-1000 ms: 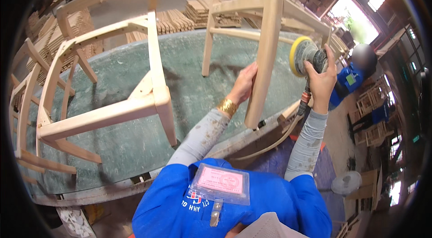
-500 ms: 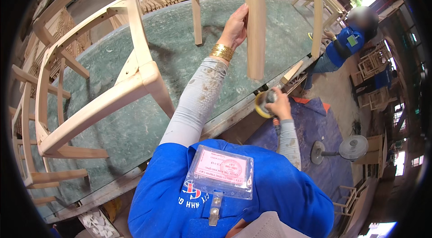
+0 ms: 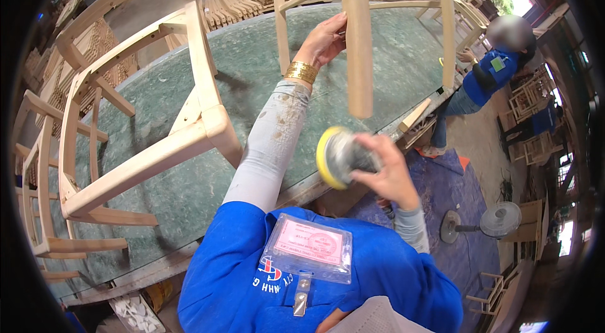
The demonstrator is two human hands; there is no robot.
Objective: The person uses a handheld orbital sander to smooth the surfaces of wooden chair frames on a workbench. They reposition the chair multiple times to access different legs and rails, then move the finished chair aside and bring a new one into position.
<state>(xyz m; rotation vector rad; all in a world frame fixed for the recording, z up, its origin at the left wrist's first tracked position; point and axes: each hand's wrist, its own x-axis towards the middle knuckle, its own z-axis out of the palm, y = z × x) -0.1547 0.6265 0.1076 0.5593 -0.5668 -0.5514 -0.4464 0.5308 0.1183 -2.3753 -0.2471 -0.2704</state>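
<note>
My left hand, with gold bangles on the wrist, grips the leg of a bare wooden chair frame that is tipped up over the green worktable. My right hand holds a round power sander with a yellow pad, down near my chest and just below the end of that leg. The sander's pad faces left and does not touch the wood.
A second wooden chair frame lies on the table at left, with more frames beside it. Stacks of wood parts sit behind the table. Another person in blue stands at right. A floor fan stands on a blue tarp.
The chair frame has been tilted up and nearer to me by my left hand. My right hand has brought the sander from the table's edge up toward the end of the leg.
</note>
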